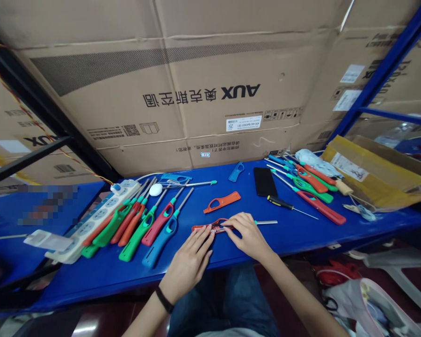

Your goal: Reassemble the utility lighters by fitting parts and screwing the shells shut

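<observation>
An opened red lighter body (pixel 198 228) is being pressed onto the blue table (pixel 108 276), near the front edge, by the left hand (pixel 192 256), its fingers being laid close together, thumb apart. A small black part (pixel 221 223) inside is being touched by the right hand (pixel 248 236), but whether it's actually being pinched between index and thumb can't really be told from here. Just beyond, an orange shell half (pixel 228 200) is lying loose, while a screwdriver (pixel 280 202) is resting off to the right.
</observation>
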### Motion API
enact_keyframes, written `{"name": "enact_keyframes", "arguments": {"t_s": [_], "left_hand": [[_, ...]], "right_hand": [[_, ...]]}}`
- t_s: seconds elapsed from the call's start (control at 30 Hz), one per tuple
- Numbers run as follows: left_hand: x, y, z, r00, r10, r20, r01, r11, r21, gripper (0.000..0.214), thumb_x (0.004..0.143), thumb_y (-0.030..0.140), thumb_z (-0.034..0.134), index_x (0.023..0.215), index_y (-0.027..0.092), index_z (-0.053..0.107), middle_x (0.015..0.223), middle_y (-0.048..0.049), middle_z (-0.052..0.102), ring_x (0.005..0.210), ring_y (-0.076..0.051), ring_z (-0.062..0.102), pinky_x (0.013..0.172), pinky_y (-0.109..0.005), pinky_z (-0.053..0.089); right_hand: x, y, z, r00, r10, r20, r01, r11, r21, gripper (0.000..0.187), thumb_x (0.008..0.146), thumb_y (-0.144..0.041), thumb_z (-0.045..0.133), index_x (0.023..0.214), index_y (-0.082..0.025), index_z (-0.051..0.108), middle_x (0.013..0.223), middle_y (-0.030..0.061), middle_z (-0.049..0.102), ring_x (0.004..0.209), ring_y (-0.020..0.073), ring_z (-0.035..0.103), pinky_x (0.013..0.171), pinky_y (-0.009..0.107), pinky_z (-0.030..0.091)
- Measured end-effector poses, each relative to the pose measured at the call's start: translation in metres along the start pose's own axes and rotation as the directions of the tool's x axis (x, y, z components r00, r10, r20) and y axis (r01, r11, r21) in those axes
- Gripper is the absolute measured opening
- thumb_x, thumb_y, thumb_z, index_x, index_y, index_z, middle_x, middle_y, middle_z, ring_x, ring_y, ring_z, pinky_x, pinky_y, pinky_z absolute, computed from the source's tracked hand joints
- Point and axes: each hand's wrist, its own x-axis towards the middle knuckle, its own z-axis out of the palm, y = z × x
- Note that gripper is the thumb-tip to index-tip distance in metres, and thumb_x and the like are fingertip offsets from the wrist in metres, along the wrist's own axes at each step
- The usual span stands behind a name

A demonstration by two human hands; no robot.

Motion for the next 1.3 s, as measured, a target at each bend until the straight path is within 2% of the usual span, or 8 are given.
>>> {"name": "enact_keyframes", "arguments": {"t_s": [0.17, 0.3, 0.53, 0.73, 0.9, 1.07, 1.3], "left_hand": [[0.005, -0.002, -0.008, 0.999, -0.024, 0.028, 0.027, 0.995, -0.097, 0.050, 0.096, 0.029, 0.042, 0.144, 0.021, 0.029, 0.147, -0.0075, 0.037, 0.136, -0.021, 0.033, 0.110, -0.044, 0.037], [0.004, 0.000, -0.008, 0.999, -0.045, 0.014, 0.046, 0.994, -0.104, 0.051, 0.096, 0.031, 0.042, 0.144, 0.022, 0.027, 0.148, -0.0084, 0.037, 0.136, -0.022, 0.033, 0.111, -0.048, 0.033], [0.000, 0.001, -0.001, 0.999, -0.035, -0.021, 0.033, 0.996, -0.087, 0.052, 0.093, 0.033, 0.047, 0.142, 0.019, 0.033, 0.144, -0.0107, 0.043, 0.133, -0.024, 0.039, 0.108, -0.047, 0.038], [0.006, -0.003, -0.008, 0.998, -0.056, -0.012, 0.054, 0.986, -0.155, 0.041, 0.093, 0.033, 0.047, 0.132, 0.020, 0.047, 0.136, -0.0101, 0.051, 0.128, -0.024, 0.045, 0.106, -0.047, 0.041], [0.008, -0.011, -0.010, 0.998, -0.058, -0.011, 0.053, 0.962, -0.267, 0.037, 0.094, 0.030, 0.047, 0.130, 0.023, 0.048, 0.136, -0.0081, 0.052, 0.127, -0.022, 0.047, 0.107, -0.044, 0.041], [0.010, -0.017, -0.010, 0.997, -0.073, -0.032, 0.055, 0.924, -0.379, 0.035, 0.095, 0.026, 0.045, 0.129, 0.025, 0.050, 0.134, -0.0061, 0.054, 0.126, -0.020, 0.048, 0.107, -0.044, 0.040], [0.011, -0.019, -0.010, 0.996, -0.081, -0.042, 0.056, 0.905, -0.422, 0.032, 0.095, 0.025, 0.045, 0.127, 0.025, 0.052, 0.133, -0.0065, 0.055, 0.125, -0.020, 0.049, 0.106, -0.045, 0.042]], "right_hand": [[0.001, 0.000, 0.001, 0.999, -0.005, 0.035, 0.006, 0.999, -0.034, 0.011, 0.089, -0.021, 0.057, 0.097, -0.023, 0.064, 0.094, 0.0036, 0.067, 0.093, 0.0188, 0.058, 0.084, 0.036, 0.040], [0.002, -0.001, 0.001, 0.999, 0.007, 0.047, -0.003, 0.997, -0.074, 0.012, 0.088, -0.025, 0.059, 0.098, -0.023, 0.065, 0.097, 0.0047, 0.067, 0.095, 0.0199, 0.058, 0.084, 0.037, 0.042], [0.001, 0.000, 0.002, 0.987, -0.137, 0.085, 0.143, 0.988, -0.064, 0.022, 0.092, -0.024, 0.054, 0.110, -0.027, 0.065, 0.109, 0.0028, 0.068, 0.106, 0.0179, 0.057, 0.093, 0.036, 0.041], [0.004, -0.002, 0.005, 0.992, -0.085, 0.095, 0.087, 0.996, -0.023, 0.016, 0.091, -0.023, 0.056, 0.103, -0.025, 0.066, 0.108, 0.0026, 0.069, 0.102, 0.0180, 0.059, 0.088, 0.035, 0.041], [0.015, -0.003, 0.005, 0.991, -0.064, 0.114, 0.065, 0.998, -0.001, 0.011, 0.091, -0.024, 0.056, 0.095, -0.023, 0.066, 0.097, 0.0016, 0.070, 0.092, 0.0156, 0.061, 0.083, 0.033, 0.039], [0.026, 0.002, 0.002, 0.967, -0.178, 0.184, 0.189, 0.981, -0.042, 0.011, 0.091, -0.028, 0.057, 0.091, -0.022, 0.067, 0.092, -0.0003, 0.070, 0.087, 0.0132, 0.063, 0.082, 0.030, 0.039], [0.029, 0.011, 0.009, 0.913, -0.365, 0.184, 0.392, 0.909, -0.142, 0.019, 0.096, -0.026, 0.047, 0.093, -0.019, 0.065, 0.090, 0.0029, 0.070, 0.086, 0.0150, 0.062, 0.079, 0.030, 0.042]]}}
